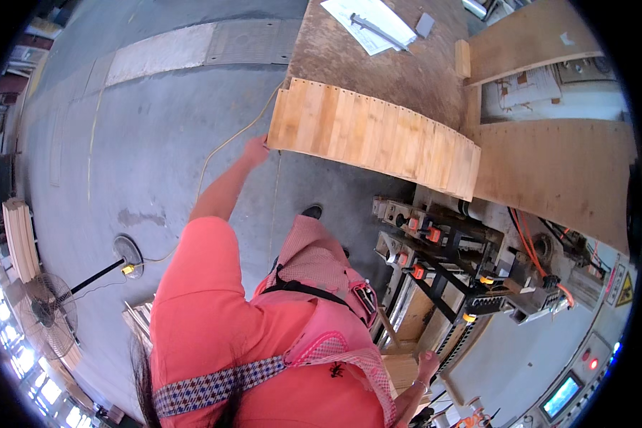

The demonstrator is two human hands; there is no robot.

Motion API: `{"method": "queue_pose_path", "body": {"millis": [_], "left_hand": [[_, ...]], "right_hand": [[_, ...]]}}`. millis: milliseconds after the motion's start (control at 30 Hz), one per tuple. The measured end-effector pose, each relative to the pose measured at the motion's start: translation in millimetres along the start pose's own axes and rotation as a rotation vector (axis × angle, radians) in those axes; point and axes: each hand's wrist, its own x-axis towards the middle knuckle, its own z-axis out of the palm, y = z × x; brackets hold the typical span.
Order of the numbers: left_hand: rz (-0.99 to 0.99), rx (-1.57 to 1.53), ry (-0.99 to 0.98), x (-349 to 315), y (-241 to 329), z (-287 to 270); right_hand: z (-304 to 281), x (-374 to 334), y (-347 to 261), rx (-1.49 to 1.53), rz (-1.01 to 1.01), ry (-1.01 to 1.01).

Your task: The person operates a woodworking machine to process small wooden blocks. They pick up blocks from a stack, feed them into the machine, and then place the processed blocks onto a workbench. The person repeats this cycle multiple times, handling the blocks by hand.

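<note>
- Far left of the frame: one stack of pale wooden strips (21,239), too blurred to count; below it, one standing fan (48,314), blades hard to make out behind its cage.
- Centre, upper part: the left hand (255,150), one of two hands in view, is at the left end of the board row; its fingers are mostly hidden, so I cannot tell how it grips.
- Upper centre to right: one row of light wooden boards (371,135), side by side along the near edge of the brown worktop (406,78) (roughly twenty, though the right-hand seams blur together).
- Top centre: one caliper (379,32) across white paper (349,18), whose sheets I cannot count; the frame's top cuts the paper off. One small grey block (425,25) sits just right.
- Lower right: the right hand (428,365), small and partly turned away, near wooden pieces (401,371); whether it grasps anything, I cannot tell.
- Far lower right: one lit screen (562,396).
</note>
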Motion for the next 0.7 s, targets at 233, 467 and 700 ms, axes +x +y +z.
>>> {"method": "queue_pose_path", "body": {"millis": [233, 467, 700], "left_hand": [[0.072, 0.069, 0.13, -1, -1, 8], [0.038, 0.151, 0.063, 1, 4, 1], [0.032, 0.167, 0.069, 2, 7, -3]], "right_hand": [[6, -8, -3, 0.072, 0.058, 0.039], [33, -26, 39, 0.148, 0.041, 0.055], [21, -36, 3, 0.101, 0.043, 0.056]]}}
